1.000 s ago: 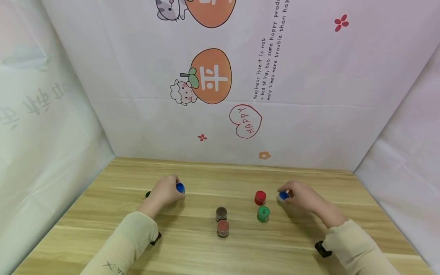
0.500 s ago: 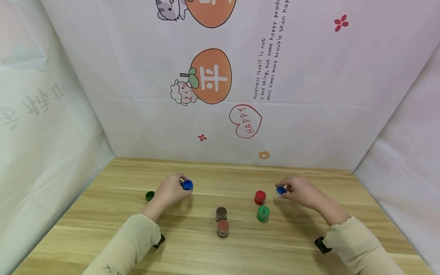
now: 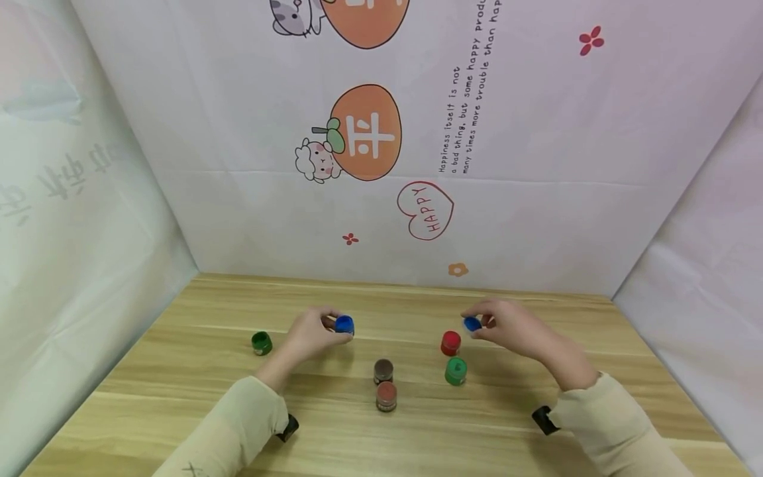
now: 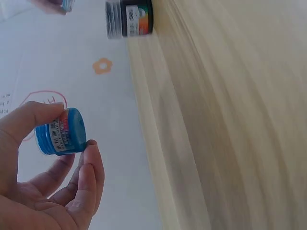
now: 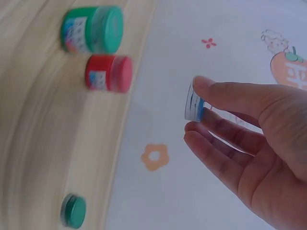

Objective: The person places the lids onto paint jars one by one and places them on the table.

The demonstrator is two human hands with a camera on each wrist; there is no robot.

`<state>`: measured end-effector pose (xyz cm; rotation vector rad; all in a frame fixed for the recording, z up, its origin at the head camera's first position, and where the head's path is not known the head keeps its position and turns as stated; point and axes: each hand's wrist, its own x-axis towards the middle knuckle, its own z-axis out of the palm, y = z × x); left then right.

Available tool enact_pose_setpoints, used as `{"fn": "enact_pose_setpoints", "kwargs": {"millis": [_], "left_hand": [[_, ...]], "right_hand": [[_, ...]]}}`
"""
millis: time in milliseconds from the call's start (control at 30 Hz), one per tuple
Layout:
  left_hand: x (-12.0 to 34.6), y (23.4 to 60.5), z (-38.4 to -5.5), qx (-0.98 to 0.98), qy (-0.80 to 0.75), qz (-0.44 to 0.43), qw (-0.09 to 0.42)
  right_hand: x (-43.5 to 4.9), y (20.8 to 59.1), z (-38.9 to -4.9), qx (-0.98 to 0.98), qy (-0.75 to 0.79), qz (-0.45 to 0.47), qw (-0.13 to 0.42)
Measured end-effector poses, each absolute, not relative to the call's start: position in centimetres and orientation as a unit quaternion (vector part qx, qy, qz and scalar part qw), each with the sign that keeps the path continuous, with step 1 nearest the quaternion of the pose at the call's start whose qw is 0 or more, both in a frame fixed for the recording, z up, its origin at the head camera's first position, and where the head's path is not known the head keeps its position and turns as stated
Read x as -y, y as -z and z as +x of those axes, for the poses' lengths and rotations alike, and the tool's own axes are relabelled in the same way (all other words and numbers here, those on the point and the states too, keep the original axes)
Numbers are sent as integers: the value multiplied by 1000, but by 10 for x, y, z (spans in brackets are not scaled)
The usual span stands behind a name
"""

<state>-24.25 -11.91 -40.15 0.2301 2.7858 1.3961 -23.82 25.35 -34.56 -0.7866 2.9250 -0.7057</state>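
Observation:
My left hand (image 3: 312, 333) holds a small blue paint jar (image 3: 344, 326) above the table, its uncovered top showing blue paint. In the left wrist view the thumb and fingertips grip the labelled side of this jar (image 4: 62, 134). To the right, my right hand (image 3: 515, 329) pinches a clear lid (image 3: 472, 323) stained blue inside. The right wrist view shows this lid (image 5: 193, 103) on edge between thumb and fingers. Nearest the right hand stand a red paint jar (image 3: 451, 342) and a green paint jar (image 3: 456, 371). Jar and lid are apart, both off the table.
An uncovered dark green jar (image 3: 261, 343) stands left of the left hand. At the middle are a dark brown jar (image 3: 383, 371) and a reddish-brown jar (image 3: 386, 396). A green lid (image 5: 74, 211) lies on the wooden table (image 3: 334, 437). White printed sheets enclose the back and sides.
My left hand has carried the blue jar to the right, uncovering the dark green jar. My right hand has lifted the lid and moved it left, so the two are closer.

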Motion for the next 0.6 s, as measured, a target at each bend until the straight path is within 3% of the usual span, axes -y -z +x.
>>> {"fn": "enact_pose_setpoints", "kwargs": {"millis": [600], "left_hand": [[90,402,-232,-840,-531,105,40]], "right_hand": [[-208,326,-234,-922,220,-318,20]]}}
